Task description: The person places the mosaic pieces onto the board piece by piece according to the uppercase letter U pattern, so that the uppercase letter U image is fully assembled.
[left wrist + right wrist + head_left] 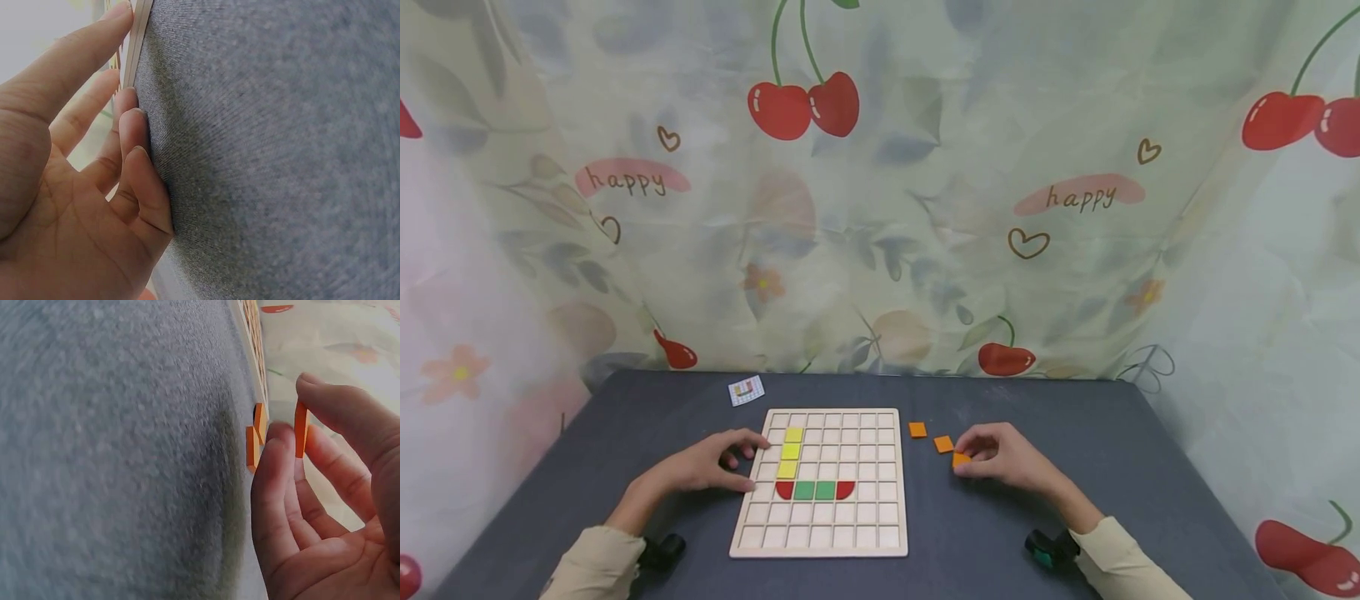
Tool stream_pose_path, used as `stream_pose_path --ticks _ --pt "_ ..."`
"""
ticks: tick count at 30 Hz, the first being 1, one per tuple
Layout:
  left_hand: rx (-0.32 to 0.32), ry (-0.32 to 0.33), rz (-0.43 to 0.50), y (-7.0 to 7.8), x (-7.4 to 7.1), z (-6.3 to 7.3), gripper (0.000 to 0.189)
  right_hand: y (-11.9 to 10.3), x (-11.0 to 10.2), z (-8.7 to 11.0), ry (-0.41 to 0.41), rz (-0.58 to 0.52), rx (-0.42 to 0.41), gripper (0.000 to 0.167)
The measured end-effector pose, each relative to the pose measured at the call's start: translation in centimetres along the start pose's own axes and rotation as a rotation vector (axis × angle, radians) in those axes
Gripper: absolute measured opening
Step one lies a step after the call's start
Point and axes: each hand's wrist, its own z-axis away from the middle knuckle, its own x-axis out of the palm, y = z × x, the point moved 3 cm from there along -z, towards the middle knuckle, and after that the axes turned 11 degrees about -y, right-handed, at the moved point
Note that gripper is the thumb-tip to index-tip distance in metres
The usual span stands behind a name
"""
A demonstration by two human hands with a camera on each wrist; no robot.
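Observation:
My right hand (1006,454) pinches an orange square tile (301,430) between thumb and fingers, just off the table in the right wrist view. Two more orange tiles, one nearer (943,444) and one farther (917,430), lie between that hand and the board. The pale wooden grid board (880,546) rests flat in the middle. A column of yellow squares (790,451) stands on it, above a row of green squares (804,490) with a red rounded piece (846,490) at each end. My left hand (711,461) rests at the board's left edge, thumb and forefinger extended onto it.
A small printed card (746,391) showing a coloured pattern lies behind the board at the back left. Dark cloth (970,533) covers the table. A curtain (880,208) with cherries hangs behind and at both sides.

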Motion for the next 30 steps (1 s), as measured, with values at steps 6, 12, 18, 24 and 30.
stream_pose_path --ticks 6,12,18,24,30 --pt "0.004 0.003 0.018 0.2 0.1 0.1 0.056 -0.3 0.8 -0.5 -0.011 -0.07 -0.003 0.023" --pt "0.028 0.002 0.006 0.2 0.0 0.2 0.056 -0.6 1.9 -1.2 -0.028 -0.163 -0.024 0.024" --pt "0.043 -0.004 0.013 0.4 0.0 0.1 0.055 -1.0 2.9 -2.1 -0.037 -0.14 -0.059 0.026" --pt "0.02 0.025 0.025 0.6 -0.2 -0.1 0.05 -1.3 3.6 -2.9 -0.037 -0.134 -0.079 0.024" --pt "0.012 0.067 0.021 0.3 -0.2 -0.4 0.044 -1.7 4.1 -3.7 -0.032 -0.135 -0.069 0.021"
